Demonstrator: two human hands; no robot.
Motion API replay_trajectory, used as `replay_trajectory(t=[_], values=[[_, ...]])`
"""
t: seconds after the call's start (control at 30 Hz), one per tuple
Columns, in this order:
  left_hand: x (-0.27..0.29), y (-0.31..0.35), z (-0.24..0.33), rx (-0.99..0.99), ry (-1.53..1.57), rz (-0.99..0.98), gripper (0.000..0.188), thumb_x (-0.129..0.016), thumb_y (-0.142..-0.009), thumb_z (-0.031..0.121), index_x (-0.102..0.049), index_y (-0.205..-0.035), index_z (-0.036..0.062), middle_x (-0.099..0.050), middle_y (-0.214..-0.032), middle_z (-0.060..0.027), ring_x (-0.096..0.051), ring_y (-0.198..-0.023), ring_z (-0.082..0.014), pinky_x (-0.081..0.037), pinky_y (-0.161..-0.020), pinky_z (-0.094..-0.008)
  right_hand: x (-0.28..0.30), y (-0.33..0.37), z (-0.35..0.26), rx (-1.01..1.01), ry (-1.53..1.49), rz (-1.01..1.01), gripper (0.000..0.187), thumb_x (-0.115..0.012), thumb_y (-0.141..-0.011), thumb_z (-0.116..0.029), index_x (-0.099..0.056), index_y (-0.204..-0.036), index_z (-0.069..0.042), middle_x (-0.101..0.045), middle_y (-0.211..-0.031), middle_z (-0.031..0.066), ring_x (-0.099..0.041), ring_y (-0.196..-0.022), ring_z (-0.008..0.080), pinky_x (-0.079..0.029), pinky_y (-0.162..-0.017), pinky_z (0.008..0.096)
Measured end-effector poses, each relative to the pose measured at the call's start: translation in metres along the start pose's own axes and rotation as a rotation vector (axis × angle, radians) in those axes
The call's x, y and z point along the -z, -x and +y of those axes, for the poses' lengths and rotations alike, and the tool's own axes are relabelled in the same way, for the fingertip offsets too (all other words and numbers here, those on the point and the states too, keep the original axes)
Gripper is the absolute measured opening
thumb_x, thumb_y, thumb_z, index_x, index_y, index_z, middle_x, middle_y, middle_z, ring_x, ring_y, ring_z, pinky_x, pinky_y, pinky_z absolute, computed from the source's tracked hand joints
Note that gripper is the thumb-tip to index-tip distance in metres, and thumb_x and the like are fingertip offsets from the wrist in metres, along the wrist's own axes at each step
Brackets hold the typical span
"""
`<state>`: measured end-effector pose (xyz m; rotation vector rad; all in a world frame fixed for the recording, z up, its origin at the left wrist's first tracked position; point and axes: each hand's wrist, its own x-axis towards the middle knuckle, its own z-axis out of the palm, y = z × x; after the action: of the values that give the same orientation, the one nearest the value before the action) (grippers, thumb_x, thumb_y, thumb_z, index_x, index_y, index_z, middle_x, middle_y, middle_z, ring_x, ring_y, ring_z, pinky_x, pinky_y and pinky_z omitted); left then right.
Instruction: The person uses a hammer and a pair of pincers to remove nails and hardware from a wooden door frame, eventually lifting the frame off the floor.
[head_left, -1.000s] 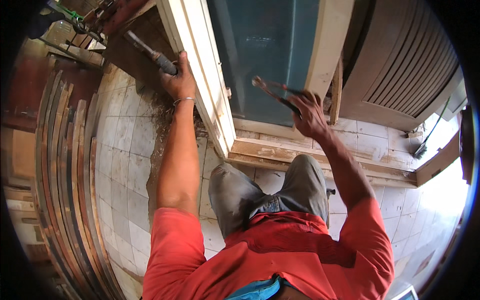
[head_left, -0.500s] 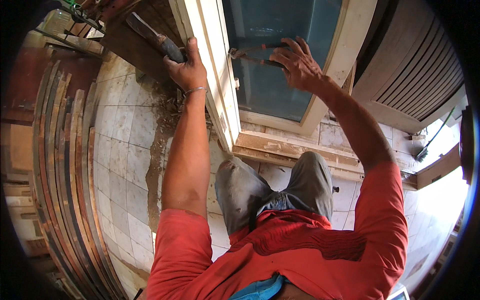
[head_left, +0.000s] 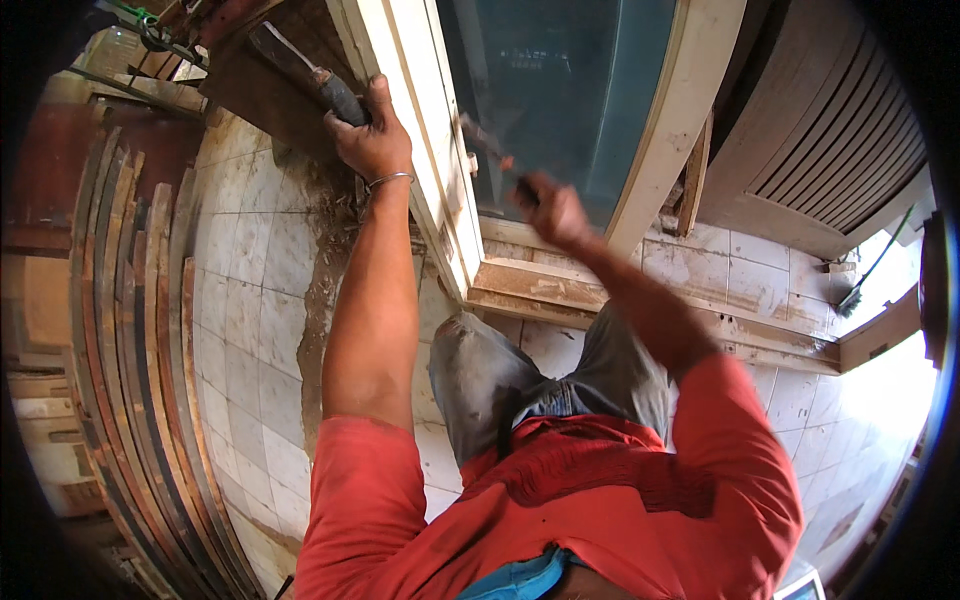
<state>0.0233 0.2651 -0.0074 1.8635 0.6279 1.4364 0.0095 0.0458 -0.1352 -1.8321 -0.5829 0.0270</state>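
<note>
My left hand (head_left: 374, 142) is closed around the dark handle of a chisel (head_left: 300, 66), its blade pointing away to the upper left. That hand also rests against the edge of a cream wooden frame (head_left: 408, 120) holding a dark glass panel (head_left: 555, 75). In front of the glass, my right hand (head_left: 556, 212) is closed around the handles of a pair of pincers (head_left: 487, 140). The jaws are near the inner side of the frame, above a small catch (head_left: 472, 163). Motion blurs the right hand and the pincers, so whether the jaws grip anything cannot be told.
Long wooden strips (head_left: 150, 300) are stacked on the left. Wood shavings (head_left: 340, 205) litter the tiled floor (head_left: 240, 270) beside the frame. A wooden sill (head_left: 540, 295) runs in front of my knees. At the right lean a louvered panel (head_left: 830, 150) and, beyond it, a brush (head_left: 850, 300).
My right hand has swung down and toward me, tilting the pincers, and its fingers have closed tighter on the handles. The left hand and the chisel stay nearly still.
</note>
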Motion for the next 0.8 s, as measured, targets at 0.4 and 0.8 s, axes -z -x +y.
replay_trajectory(t=[0.4,0.8], values=[[0.0,-0.001,-0.01,0.027,0.062,-0.074,0.077,-0.072,-0.079,0.059,-0.051,-0.105,-0.0101,-0.063,-0.091,-0.0197,-0.066,-0.083,-0.0339,-0.053,-0.074,-0.0414,0.115,0.257,0.06,-0.526,0.277,0.183,0.03,-0.064,-0.092,-0.027,-0.062,-0.111,-0.005,-0.067,-0.096,0.0199,-0.065,-0.086,0.0282,-0.049,-0.079,0.037],[0.055,0.031,0.017,-0.099,-0.14,-0.269,0.065,-0.06,-0.091,0.055,-0.055,-0.109,-0.0068,-0.064,-0.1,-0.0246,-0.064,-0.09,-0.038,-0.052,-0.072,-0.0446,0.19,0.583,0.19,-1.482,0.528,0.917,0.071,-0.052,-0.092,-0.053,-0.042,-0.141,-0.003,-0.06,-0.122,0.0252,-0.055,-0.115,0.0406,-0.042,-0.096,0.0479]])
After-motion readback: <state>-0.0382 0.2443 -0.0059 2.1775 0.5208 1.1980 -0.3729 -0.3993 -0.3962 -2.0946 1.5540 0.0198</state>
